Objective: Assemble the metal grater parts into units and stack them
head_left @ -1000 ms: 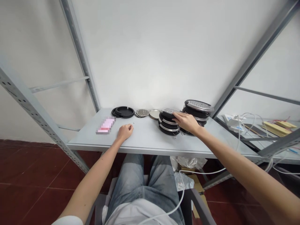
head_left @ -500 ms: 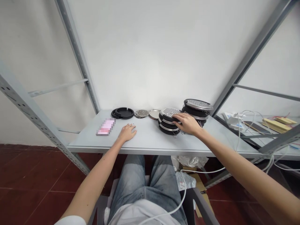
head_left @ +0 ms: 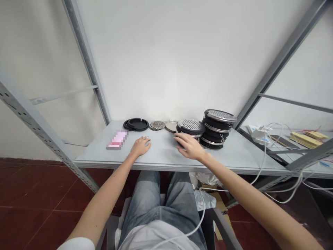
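Not able to read any text, brand or number. Pixelated past reading on the pink oblong (head_left: 117, 140) between eight and nine o'clock; too small on the blue-marked white packet (head_left: 257, 133) at three.

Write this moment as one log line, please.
left hand: open, on table | right hand: open, before shorter stack, contact unclear

Right hand (head_left: 191, 146) kinda blurry, blocks lower front of near stack (head_left: 191, 125), can't tell if fingers (head_left: 183, 138) touch it. Pink thing (head_left: 118, 140) all pixelated, no clue what. Left sleeve (head_left: 77, 244) chopped by bottom edge. Bags (head_left: 211, 178) half hidden under counter (head_left: 162, 152).
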`<state>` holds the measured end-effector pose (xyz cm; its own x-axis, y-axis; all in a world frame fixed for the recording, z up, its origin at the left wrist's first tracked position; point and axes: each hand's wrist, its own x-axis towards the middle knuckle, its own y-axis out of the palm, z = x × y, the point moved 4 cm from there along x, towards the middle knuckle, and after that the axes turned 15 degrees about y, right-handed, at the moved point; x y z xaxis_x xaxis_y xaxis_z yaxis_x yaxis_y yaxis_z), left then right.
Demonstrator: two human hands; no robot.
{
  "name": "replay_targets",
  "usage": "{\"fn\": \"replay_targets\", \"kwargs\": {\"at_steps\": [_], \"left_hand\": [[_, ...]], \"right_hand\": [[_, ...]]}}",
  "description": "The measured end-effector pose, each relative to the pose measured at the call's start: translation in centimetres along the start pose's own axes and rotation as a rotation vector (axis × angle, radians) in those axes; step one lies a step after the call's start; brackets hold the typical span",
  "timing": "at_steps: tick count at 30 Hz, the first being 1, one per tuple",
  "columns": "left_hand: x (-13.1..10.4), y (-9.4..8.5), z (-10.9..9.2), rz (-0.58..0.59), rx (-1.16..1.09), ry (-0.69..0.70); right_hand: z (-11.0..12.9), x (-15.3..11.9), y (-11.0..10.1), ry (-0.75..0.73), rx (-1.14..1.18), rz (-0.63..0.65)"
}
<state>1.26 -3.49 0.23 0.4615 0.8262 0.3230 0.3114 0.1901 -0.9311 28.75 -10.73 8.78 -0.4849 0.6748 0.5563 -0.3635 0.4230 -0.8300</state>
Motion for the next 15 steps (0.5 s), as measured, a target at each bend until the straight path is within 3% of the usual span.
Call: {"fn": "replay_targets", "kwargs": {"at_steps": [4, 8, 11, 15], "left_hand": [[0.0, -0.1, 0.0, 0.004, 0.007, 0.009], [0.1, -0.3, -0.1, 0.005, 0.016, 0.007], [0.2, -0.3, 0.0, 0.002, 0.023, -0.003], [0.2, -0.2, -0.1, -0.002, 0.039, -0.010]], "right_hand": [[2.5, 1.9, 5.8, -0.007, 0.097, 0.250], [1.5, 4.4, 10.7, 0.292, 0.158, 0.312], [0.6, 5.3, 13.0, 0.425, 0.159, 0.323], [0.4, 5.4, 13.9, 0.469, 0.172, 0.297]]}}
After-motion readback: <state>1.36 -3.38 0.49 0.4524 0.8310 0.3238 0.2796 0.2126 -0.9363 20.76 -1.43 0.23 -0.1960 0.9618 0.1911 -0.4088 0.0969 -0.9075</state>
